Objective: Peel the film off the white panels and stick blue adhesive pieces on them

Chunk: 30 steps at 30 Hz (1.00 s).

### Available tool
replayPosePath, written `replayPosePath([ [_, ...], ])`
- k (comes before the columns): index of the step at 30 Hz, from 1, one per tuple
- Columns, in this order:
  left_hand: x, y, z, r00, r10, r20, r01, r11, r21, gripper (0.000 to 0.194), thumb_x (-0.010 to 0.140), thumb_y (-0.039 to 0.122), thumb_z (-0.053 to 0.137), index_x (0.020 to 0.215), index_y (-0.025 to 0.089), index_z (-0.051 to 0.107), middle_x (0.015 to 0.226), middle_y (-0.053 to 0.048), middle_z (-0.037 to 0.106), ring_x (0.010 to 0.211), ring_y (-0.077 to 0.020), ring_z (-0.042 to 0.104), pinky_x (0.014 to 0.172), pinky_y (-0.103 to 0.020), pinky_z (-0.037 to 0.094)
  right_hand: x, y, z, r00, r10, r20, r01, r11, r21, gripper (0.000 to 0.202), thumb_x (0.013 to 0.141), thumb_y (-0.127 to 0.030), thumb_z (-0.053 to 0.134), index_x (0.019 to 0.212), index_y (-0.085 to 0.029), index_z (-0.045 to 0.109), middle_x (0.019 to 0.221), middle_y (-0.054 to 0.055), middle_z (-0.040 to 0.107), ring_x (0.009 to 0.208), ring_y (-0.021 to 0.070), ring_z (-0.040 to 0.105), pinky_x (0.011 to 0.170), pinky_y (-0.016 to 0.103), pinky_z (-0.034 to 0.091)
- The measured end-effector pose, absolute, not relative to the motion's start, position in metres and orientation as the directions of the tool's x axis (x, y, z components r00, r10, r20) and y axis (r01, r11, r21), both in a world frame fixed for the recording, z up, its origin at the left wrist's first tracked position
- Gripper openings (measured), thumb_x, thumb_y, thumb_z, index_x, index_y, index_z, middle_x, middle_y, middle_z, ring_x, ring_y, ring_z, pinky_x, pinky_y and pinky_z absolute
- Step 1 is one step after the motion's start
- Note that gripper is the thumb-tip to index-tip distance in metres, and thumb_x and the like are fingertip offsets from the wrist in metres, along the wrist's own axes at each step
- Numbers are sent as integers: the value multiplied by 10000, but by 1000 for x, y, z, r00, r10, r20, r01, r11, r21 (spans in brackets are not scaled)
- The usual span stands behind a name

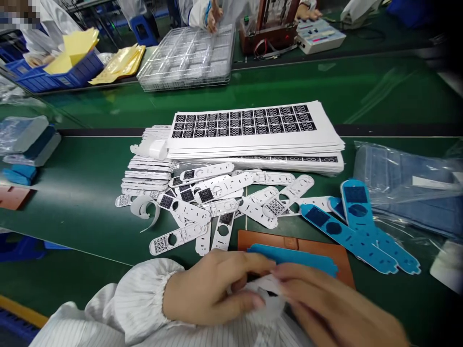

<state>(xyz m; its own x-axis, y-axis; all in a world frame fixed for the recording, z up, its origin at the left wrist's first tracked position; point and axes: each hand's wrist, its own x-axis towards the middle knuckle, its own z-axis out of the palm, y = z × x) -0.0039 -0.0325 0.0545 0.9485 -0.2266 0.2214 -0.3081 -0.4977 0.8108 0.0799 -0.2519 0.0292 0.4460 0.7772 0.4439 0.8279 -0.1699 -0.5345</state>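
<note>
Near the bottom centre, my left hand (213,289) has its fingers bent and pinched on a thin white piece (271,301), blurred and partly covered. My right hand (325,299), smeared by motion, meets it from the other side with its fingertips on the same piece. Just beyond my fingers a blue strip (296,258) lies on a brown board (253,237). Farther off, white strips with round holes and black printed patches (224,185) lie in a loose pile. Several blue strips (358,231) overlap to the right of the board.
Printed sheets (253,140) are stacked behind the pile, beside a stack of white strips (146,173). Plastic-wrapped blue pieces (408,183) lie at right, wrapped blocks (27,140) at left. Across the table stand clear trays (188,58), a blue bin (72,72) and a device (320,36); other people's hands show there.
</note>
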Motion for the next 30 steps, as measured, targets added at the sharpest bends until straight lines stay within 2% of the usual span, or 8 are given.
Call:
replayPosePath([
  [4,-14,0,69,945,-47,323,-220,-822,525,280,895,56,324,1005,184,547,841,-4,693,750,-92,653,657,-188,517,72,-213,35,435,768,469,826,-132,-549,241,932,-152,434,1112,-209,584,1073,44,666,1011,161,618,823,240,547],
  [6,-21,26,71,907,123,403,-9,-950,311,251,871,55,414,995,203,574,782,26,683,687,-90,642,577,-184,485,71,-198,33,423,773,473,838,-136,-528,217,923,-105,429,1027,-187,600,1026,63,666,965,175,621,790,276,550],
  [9,-28,64,64,844,256,471,290,-957,2,209,877,161,479,1011,190,637,747,0,663,626,-110,594,546,-218,422,68,-180,22,299,878,374,893,-119,-433,225,874,-55,469,1018,-167,602,1028,89,641,908,219,598,754,363,543],
  [12,-26,89,50,825,377,420,454,-886,-96,273,898,233,446,1086,186,638,715,-38,652,644,-169,581,529,-262,384,59,-165,8,195,946,258,935,-101,-339,326,844,-54,483,1113,-216,571,978,82,613,852,237,564,733,425,520],
  [15,-20,98,40,831,409,376,461,-885,-57,337,898,278,450,1197,180,570,978,-99,675,894,-255,609,696,-339,467,51,-157,1,196,955,222,947,-126,-295,266,853,-92,485,1047,-245,584,920,55,596,860,242,546,788,481,485],
  [18,-16,93,40,806,405,431,432,-901,38,404,886,312,489,1268,180,502,1240,-150,559,1137,-318,517,913,-455,440,48,-157,1,190,959,213,952,-126,-279,224,869,-131,493,1040,-246,582,1052,54,596,946,252,532,835,504,458],
  [24,-15,61,54,825,307,474,250,-951,180,373,861,237,554,1230,203,506,1269,-139,509,1192,-295,472,960,-455,431,56,-159,8,120,967,226,963,-58,-262,173,903,-164,468,1001,-241,589,1314,1,516,948,242,517,820,485,440],
  [30,-15,16,56,965,-54,257,-159,-900,407,271,894,147,481,1159,191,516,1201,-84,532,1162,-210,463,1001,-365,397,63,-161,23,50,850,525,972,78,-220,142,879,-114,511,779,-162,599,871,36,675,627,153,501,533,321,398],
])
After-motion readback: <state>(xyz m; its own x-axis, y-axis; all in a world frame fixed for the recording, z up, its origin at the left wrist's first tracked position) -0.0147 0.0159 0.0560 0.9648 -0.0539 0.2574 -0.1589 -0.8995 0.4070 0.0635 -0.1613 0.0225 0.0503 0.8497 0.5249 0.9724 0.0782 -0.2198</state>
